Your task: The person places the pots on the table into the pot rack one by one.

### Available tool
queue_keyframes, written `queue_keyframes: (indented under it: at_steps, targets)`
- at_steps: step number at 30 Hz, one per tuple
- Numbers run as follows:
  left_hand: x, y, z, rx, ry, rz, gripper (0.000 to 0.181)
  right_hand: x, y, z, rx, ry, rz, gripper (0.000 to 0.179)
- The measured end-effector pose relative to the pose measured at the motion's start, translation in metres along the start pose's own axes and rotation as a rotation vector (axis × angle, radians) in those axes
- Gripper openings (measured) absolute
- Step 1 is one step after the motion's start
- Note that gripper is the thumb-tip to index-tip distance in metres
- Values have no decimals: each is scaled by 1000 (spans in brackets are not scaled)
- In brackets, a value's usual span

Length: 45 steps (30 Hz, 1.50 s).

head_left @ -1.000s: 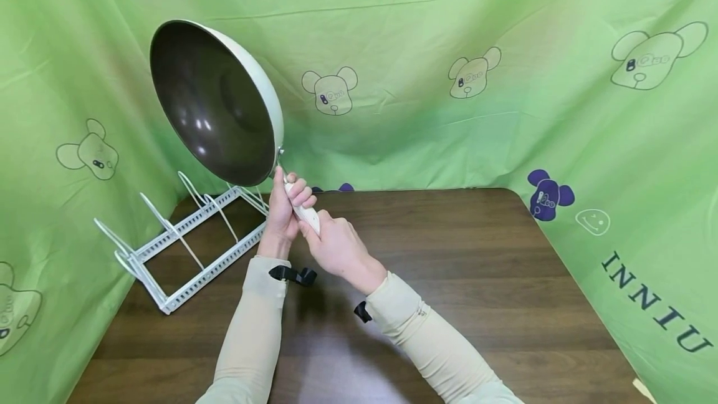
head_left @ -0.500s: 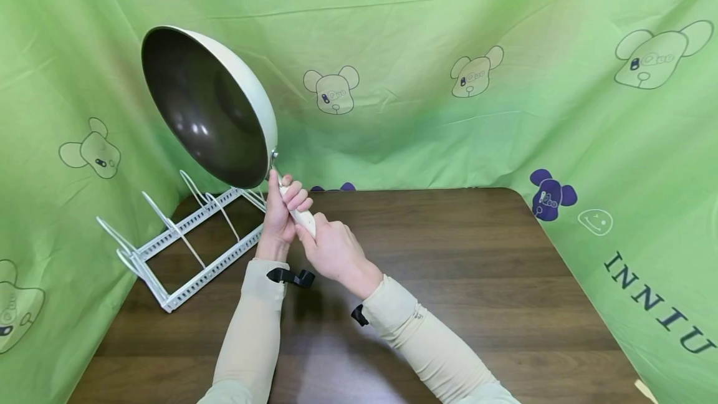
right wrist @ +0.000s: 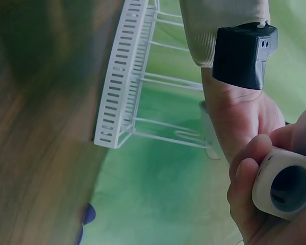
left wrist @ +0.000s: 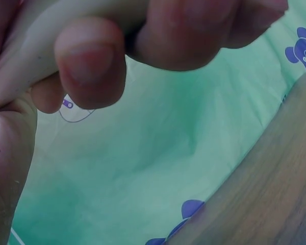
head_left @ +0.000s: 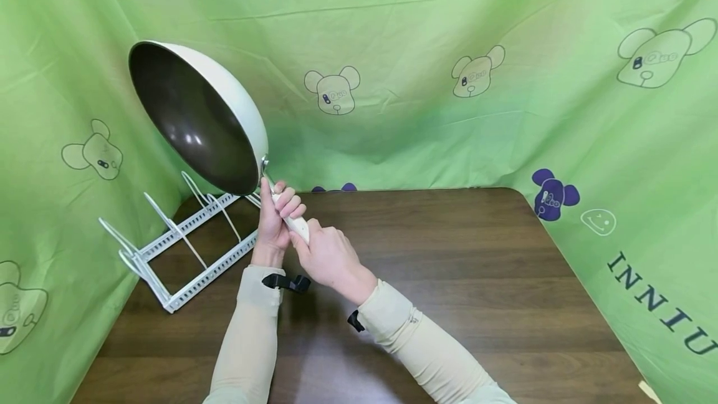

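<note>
In the head view a deep wok (head_left: pixel 193 120), white outside and dark inside, is held tilted in the air at the left, its opening facing left. My left hand (head_left: pixel 273 223) grips its white handle (head_left: pixel 298 228) close to the pan, the thumb along one side. Lower down, my right hand (head_left: pixel 332 260) holds the handle's end. Curled fingers (left wrist: pixel 92 66) wrap the handle in the left wrist view. The handle's hollow butt (right wrist: pixel 262 189) shows in the right wrist view. Below and behind the wok stands a white wire rack (head_left: pixel 215 269), its far right corner partly hidden.
The rack has several upright wire dividers (head_left: pixel 159 211) and stands on the left part of a dark wooden table (head_left: pixel 449 279). Green printed cloth (head_left: pixel 404 117) hangs close behind the table and along both sides. A small pale object (head_left: pixel 649 391) lies at the lower right edge.
The wok has moved left and down, closer to the rack, and both hands have moved left and slightly down with it. Their grips on the handle look the same. The rack stays put.
</note>
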<state>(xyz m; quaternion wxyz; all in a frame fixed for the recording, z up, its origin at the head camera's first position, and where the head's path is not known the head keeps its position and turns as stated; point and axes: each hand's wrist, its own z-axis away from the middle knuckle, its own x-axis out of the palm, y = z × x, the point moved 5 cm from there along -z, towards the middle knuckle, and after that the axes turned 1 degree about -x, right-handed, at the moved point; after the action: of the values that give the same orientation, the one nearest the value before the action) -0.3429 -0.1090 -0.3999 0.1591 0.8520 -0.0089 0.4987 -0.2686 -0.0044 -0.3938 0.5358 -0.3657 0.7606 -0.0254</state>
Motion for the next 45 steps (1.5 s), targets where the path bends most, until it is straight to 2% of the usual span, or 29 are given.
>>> queue_keyframes:
  at_steps: [14,30,39,45]
  targets:
    - [-8,4,14,3,-14,104,43,10,-6,5,14,-39,36,35]
    - [-11,7,20,5,-21,141,40,15,-10,7,21,-31,61,35]
    - [-20,9,28,13,-31,183,40,22,-13,9,24,-61,55,35]
    - [-22,12,29,30,-24,205,40,23,-16,8,2,-38,86,34]
